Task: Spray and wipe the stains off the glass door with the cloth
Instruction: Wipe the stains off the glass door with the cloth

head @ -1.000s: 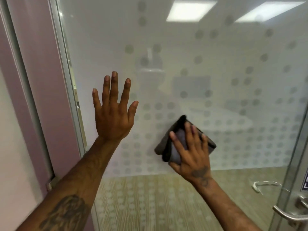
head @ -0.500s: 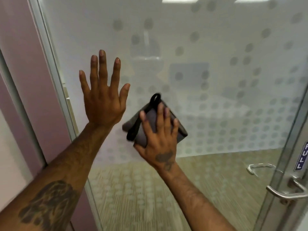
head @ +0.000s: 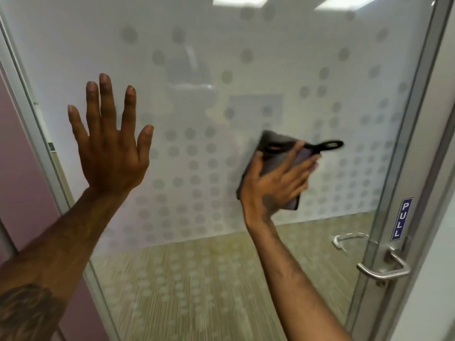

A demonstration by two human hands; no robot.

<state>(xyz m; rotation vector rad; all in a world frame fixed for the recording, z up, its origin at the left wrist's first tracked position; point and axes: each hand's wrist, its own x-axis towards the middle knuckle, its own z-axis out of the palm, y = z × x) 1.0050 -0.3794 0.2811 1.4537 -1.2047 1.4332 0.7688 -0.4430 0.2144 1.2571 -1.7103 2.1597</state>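
Note:
The glass door (head: 246, 57) fills the view, frosted with a pattern of grey dots and clear along its lower part. My left hand (head: 110, 143) lies flat against the glass at the left, fingers spread and pointing up, holding nothing. My right hand (head: 278, 183) presses a folded grey cloth (head: 273, 146) against the glass right of centre. A black loop on the cloth (head: 330, 145) sticks out to the right past my fingers. No spray bottle is in view.
A metal lever handle (head: 384, 270) and a blue PULL sign (head: 401, 219) sit on the door's right frame. The left metal frame (head: 37, 134) borders a mauve wall (head: 19, 168). Striped flooring shows through the clear lower glass.
My right hand swept the cloth left toward my left hand, then back to the right across the glass, turning so the fingers now point right. My left hand stays flat on the glass.

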